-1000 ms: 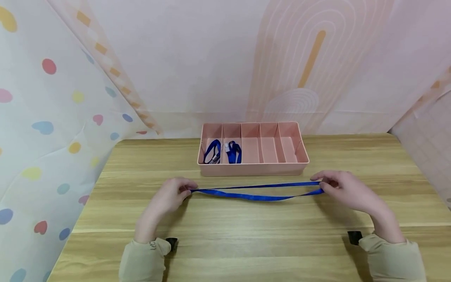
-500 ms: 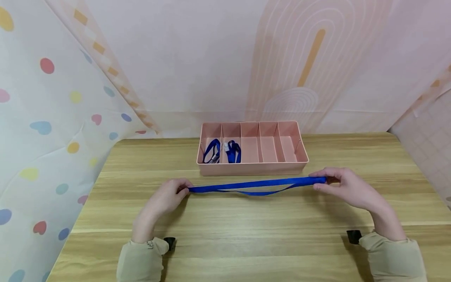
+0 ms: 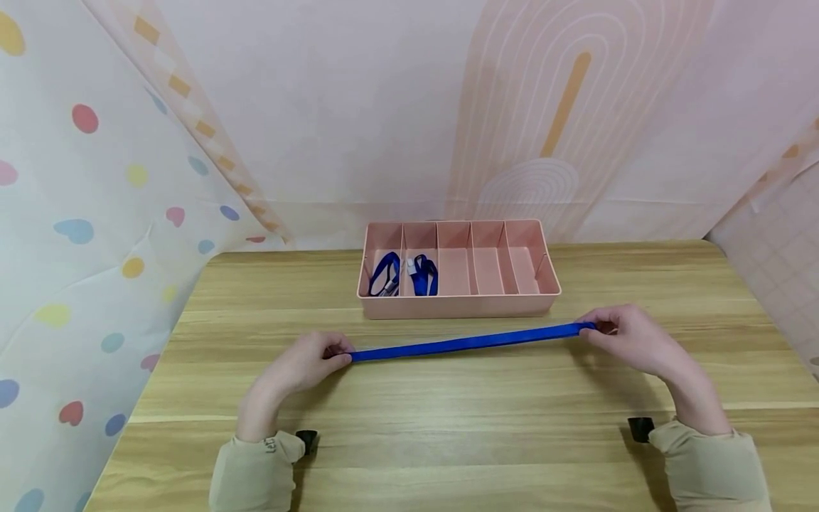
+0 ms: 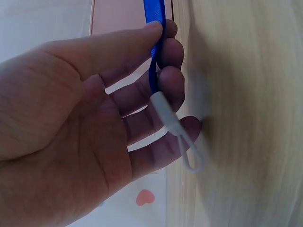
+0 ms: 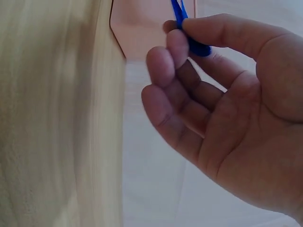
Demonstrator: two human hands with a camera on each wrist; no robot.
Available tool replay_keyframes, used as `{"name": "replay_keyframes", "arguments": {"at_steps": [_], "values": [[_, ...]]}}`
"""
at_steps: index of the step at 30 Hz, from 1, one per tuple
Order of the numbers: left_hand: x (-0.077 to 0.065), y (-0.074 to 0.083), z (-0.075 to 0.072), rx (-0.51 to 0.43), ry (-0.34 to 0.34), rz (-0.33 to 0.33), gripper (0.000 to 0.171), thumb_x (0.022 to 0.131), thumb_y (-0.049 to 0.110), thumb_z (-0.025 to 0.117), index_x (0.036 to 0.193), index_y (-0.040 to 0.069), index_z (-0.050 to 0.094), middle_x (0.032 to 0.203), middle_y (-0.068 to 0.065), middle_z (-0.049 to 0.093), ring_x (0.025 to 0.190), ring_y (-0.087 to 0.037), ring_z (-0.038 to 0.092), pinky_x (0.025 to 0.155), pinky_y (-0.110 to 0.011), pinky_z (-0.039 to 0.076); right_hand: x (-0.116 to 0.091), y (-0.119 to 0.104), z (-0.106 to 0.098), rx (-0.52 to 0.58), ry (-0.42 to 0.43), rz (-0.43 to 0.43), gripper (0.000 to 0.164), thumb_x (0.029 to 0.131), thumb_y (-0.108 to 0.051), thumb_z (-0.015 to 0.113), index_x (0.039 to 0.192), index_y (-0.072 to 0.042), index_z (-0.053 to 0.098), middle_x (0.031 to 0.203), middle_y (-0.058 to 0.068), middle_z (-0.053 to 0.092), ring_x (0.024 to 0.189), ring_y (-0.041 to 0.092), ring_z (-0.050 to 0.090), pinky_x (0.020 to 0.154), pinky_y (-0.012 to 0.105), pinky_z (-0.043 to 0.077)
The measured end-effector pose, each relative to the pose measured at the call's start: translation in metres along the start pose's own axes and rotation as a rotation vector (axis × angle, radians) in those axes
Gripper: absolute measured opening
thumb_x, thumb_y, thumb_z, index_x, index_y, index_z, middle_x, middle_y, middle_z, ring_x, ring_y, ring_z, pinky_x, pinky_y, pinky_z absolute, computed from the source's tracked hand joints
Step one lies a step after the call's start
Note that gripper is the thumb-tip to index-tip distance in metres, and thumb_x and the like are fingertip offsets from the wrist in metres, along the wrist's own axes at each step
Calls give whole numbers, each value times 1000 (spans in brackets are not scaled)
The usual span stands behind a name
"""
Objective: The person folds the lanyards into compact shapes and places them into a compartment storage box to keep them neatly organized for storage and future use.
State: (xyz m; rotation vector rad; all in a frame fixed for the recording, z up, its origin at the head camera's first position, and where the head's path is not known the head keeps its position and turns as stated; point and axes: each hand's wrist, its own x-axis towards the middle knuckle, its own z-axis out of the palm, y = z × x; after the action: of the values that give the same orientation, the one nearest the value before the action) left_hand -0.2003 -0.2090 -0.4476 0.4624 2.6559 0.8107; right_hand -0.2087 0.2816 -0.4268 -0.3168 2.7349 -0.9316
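Observation:
A blue lanyard [image 3: 467,343] is stretched nearly straight between both hands, its two strands lying together as one band. My left hand [image 3: 313,363] pinches one end between thumb and fingers. Below that pinch, in the left wrist view, hangs the lanyard's pale connector [image 4: 165,112] with a thin cord loop [image 4: 190,153]. The folded far end is pinched by my right hand [image 3: 630,339], slightly higher in the head view. A small blue bend [image 5: 201,49] of the strap pokes out past the right thumb.
Behind the lanyard stands a pink divided box [image 3: 457,307]. Its leftmost compartment holds a coiled blue lanyard [image 3: 384,274], and the one beside it holds another lanyard [image 3: 424,276] with a white connector. A patterned cloth backdrop [image 3: 358,107] rises behind the wooden table [image 3: 473,441].
The lanyard's two strands, apart with one sagging earlier, now lie together and taut. My left hand has come slightly nearer the front. The box and its contents look the same.

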Motion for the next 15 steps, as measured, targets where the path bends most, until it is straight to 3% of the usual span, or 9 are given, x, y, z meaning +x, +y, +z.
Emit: {"name": "replay_keyframes", "arguments": {"at_steps": [10,15], "values": [[-2,1,0,-8,-40,27,8,97,12,72,92,10,77,87,1,74,79,-6,58,72,-23,49,-1,11,3,-54,-125,29,11,96,-15,72,93,-4,75,78,-4,64,66,4,46,58,22,38],[-2,7,2,14,-35,-22,5,94,10,76,90,9,77,85,0,73,78,-9,58,72,-26,49,-1,10,7,-113,-173,45,11,95,-15,74,90,-6,72,75,-4,60,67,10,47,59,23,37]]}}
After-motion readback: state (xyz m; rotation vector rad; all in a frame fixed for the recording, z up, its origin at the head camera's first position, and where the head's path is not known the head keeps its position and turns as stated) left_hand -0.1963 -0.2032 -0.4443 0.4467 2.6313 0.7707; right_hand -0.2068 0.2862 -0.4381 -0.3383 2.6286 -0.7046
